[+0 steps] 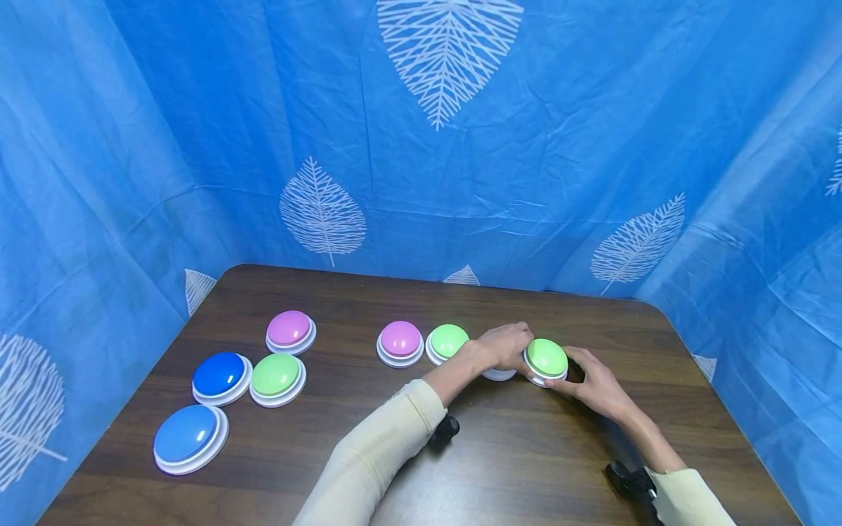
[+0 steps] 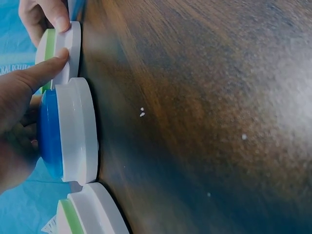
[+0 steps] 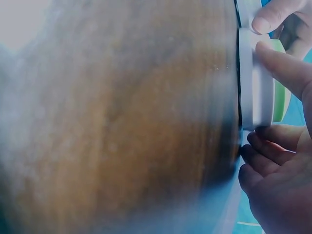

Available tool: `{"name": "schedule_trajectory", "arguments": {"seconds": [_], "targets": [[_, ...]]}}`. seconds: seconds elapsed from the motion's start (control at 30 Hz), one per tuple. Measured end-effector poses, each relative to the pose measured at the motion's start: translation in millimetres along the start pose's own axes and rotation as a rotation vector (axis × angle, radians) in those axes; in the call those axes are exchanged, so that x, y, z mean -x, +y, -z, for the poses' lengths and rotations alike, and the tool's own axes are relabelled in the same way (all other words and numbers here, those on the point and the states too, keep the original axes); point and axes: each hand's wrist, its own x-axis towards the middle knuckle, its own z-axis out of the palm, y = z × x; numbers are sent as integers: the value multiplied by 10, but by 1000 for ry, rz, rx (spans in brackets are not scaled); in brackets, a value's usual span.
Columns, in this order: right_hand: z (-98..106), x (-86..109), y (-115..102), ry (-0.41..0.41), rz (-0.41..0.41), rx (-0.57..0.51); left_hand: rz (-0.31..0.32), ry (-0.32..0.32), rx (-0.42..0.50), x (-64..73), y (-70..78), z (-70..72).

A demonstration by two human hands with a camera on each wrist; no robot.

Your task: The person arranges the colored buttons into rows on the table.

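Observation:
A round push button with a green dome and white base (image 1: 547, 358) sits at the right end of a row on the table. My right hand (image 1: 597, 383) grips its base from the right, thumb on the near side, fingers curled around the right. From the left, my left hand (image 1: 505, 347) holds the same button, its thumb on the near edge of the base; its other fingers are partly hidden. Under the left hand is a blue-domed button (image 2: 75, 131), mostly covered in the head view. Beside that stand another green button (image 1: 449, 341) and a pink button (image 1: 400, 340).
On the table's left side lie a pink button (image 1: 289, 330), a green button (image 1: 276, 377), a dark blue button (image 1: 221, 377) and a larger light blue button (image 1: 187, 437). Blue leaf-print cloth (image 1: 460, 183) hangs behind the brown table (image 1: 513, 467).

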Motion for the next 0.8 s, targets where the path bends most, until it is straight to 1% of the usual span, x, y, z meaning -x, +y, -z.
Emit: {"name": "schedule_trajectory", "arguments": {"seconds": [0.23,0.37,0.47,0.6,0.8], "targets": [[8,10,-14,-17,-6,-26,-4,6,-1,26,-4,7],[23,16,-31,-14,-18,-16,-7,9,1,44,-11,28],[38,12,-58,2,-13,1,-9,20,2,63,-21,55],[55,-6,-117,36,16,28,-13,37,0,95,-39,100],[68,-24,-231,73,50,35,-6,47,-2,188,-78,176]]}}
